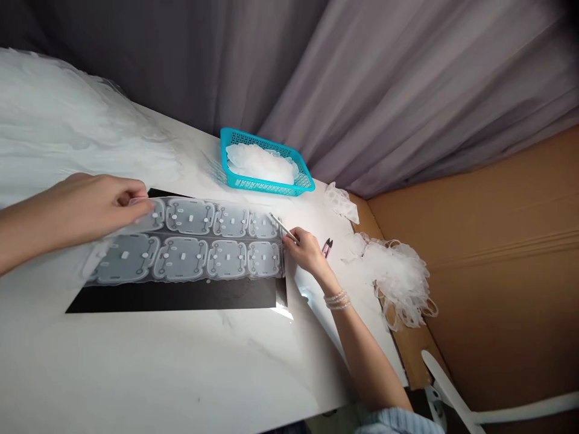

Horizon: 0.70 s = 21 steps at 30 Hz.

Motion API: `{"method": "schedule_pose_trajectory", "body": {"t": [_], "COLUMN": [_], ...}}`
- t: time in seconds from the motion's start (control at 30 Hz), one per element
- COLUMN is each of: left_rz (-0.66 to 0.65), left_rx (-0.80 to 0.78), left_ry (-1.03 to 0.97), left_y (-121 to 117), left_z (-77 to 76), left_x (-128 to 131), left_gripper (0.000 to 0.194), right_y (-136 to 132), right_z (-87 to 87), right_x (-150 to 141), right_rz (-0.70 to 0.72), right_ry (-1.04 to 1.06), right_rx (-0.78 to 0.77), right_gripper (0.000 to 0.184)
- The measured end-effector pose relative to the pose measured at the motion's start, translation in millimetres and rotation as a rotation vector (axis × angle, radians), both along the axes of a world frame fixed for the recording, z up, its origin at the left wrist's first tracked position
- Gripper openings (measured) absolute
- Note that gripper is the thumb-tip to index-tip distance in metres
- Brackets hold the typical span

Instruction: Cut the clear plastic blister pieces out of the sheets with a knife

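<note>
A translucent moulded sheet (183,259), with two rows of rounded-square pads marked by small white bumps, lies over a black mat (181,296) on the table. My left hand (106,202) pinches the sheet's upper left edge between thumb and fingers, and that corner looks slightly raised. At the sheet's right end, my right hand (307,250) is closed around a thin, pale, stick-like tool (284,228). The tool's tip points up and left over the last pad of the upper row. I cannot tell whether it touches the sheet.
Behind the sheet stands a turquoise basket (271,187) holding translucent pieces. A large pile of white translucent sheets (76,126) covers the back left. Small pink-and-black snips (327,248) lie beyond my right hand. Scrap trimmings (400,274) hang at the table's right edge, beside cardboard (488,253).
</note>
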<state>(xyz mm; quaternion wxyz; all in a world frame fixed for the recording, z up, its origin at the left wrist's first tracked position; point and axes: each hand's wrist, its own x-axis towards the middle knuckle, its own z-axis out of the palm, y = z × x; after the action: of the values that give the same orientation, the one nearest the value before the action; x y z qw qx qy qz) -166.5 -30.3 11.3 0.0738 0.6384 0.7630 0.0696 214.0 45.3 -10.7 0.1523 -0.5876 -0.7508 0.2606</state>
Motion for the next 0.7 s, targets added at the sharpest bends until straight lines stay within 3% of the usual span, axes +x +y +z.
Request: {"method": "schedule_pose_trajectory", "body": {"t": [0.13, 0.23, 0.33, 0.4, 0.47, 0.6, 0.7], "left_rz": [0.104, 0.153, -0.014, -0.297, -0.474, -0.415, -0.361], "left_rx": [-0.109, 0.054, 0.25, 0.213, 0.14, 0.205, 0.246], "left_ry": [-0.029, 0.203, 0.33, 0.256, 0.186, 0.248, 0.268], "left_y": [-9, -18, -27, -32, -41, -69, -90], "left_z": [11.3, 23.3, 27.0, 14.9, -8.2, -50.3, -53.3], "left_x": [-5, 13, 49, 72, 91, 118, 133], "left_gripper": [0.049, 0.065, 0.062, 0.053, 0.047, 0.051, 0.051], "right_y": [24, 27, 11, -7, -27, -52, -58], "right_z": [0.7, 3.0, 9.2, 14.9, 21.1, 31.3, 34.2], "right_x": [-11, -14, -12, -12, -14, -20, -24], "right_rz": [-0.002, -0.081, -0.156, -0.176, -0.189, -0.206, -0.203], "right_ry": [0.059, 0.112, 0.23, 0.473, 0.746, 0.945, 1.019], "right_rx": [0.004, 0.079, 0.102, 0.073, 0.015, -0.166, -0.24], "right_gripper": [0.009, 0.017, 0.045, 0.058, 0.06, 0.054, 0.044]}}
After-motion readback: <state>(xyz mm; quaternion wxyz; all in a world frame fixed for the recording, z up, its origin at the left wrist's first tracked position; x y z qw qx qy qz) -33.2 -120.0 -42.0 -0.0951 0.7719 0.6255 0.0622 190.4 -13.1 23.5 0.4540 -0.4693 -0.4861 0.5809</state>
